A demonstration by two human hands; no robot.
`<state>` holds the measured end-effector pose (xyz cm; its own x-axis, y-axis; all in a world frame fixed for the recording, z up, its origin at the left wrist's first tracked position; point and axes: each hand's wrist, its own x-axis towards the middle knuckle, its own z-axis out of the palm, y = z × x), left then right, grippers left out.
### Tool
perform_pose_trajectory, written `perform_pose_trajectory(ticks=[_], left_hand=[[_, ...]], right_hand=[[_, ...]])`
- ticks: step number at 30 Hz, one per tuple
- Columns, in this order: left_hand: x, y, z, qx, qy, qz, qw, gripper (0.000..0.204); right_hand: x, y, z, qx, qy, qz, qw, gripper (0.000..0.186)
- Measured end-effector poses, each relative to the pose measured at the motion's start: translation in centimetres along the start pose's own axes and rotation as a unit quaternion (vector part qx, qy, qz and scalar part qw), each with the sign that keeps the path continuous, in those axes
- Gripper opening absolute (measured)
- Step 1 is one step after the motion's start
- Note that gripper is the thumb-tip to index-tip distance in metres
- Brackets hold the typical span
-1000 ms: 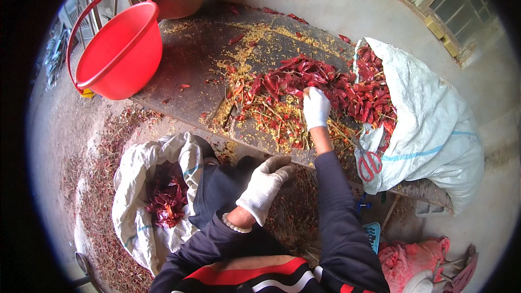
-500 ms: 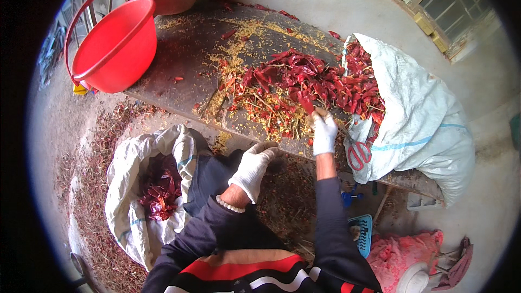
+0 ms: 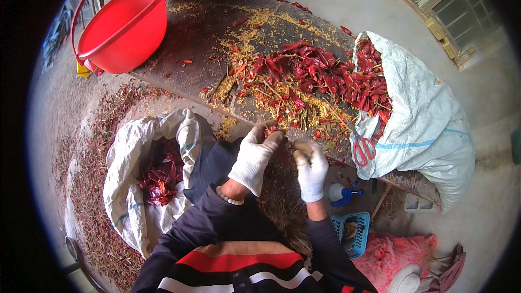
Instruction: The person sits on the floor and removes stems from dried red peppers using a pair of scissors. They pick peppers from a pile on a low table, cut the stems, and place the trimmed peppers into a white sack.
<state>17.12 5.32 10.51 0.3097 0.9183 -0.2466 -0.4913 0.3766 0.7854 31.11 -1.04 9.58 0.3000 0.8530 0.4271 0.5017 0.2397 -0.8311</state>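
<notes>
My left hand (image 3: 255, 157), in a white glove with tan fingertips, pinches a dried red chili pepper (image 3: 273, 130) just off the front edge of the table. Only a bit of the pepper shows between the fingers. Close by on its right, my gloved right hand (image 3: 311, 171) has thumb and fingers curled together. Whatever is between them is too small to make out. Beyond both hands lies a heap of dried red chilies (image 3: 309, 68), with yellow seeds and stem scraps around it. A white woven sack (image 3: 423, 108) lies on its side at the right, chilies spilling from its mouth.
Red-handled scissors (image 3: 363, 152) rest at the sack's lip. An open white sack (image 3: 122, 168) holding chilies stands at my left. A red bucket (image 3: 127, 32) sits on the table's far left. Below the table are a blue basket (image 3: 360, 239) and a blue-topped spray bottle (image 3: 339, 192).
My right hand has drawn back from the heap toward my left hand. The chili it held now shows in my left hand's fingers. My left hand has risen slightly. The view has shifted.
</notes>
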Motion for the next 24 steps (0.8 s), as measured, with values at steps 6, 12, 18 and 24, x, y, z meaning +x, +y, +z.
perform_pose_trajectory(ticks=[6, 12, 18, 24], left_hand=[[-0.7, -0.3, -0.6, 0.255, -0.043, 0.161, 0.952, 0.060], [-0.2, -2.2, -1.3, 0.330, -0.062, 0.199, 0.921, 0.072], [-1.7, 2.2, 0.3, 0.100, -0.206, -0.113, 0.967, 0.062], [-1.7, 0.3, -0.7, 0.193, -0.205, 0.037, 0.959, 0.045]], right_hand=[[4.8, -1.9, -1.1, -0.058, -0.110, -0.162, 0.979, 0.038], [5.6, -3.1, -1.3, -0.051, -0.208, -0.150, 0.965, 0.023], [4.9, -2.2, -1.5, 0.038, -0.175, -0.065, 0.982, 0.012], [5.3, -3.7, -1.2, -0.031, -0.137, -0.193, 0.971, 0.012]])
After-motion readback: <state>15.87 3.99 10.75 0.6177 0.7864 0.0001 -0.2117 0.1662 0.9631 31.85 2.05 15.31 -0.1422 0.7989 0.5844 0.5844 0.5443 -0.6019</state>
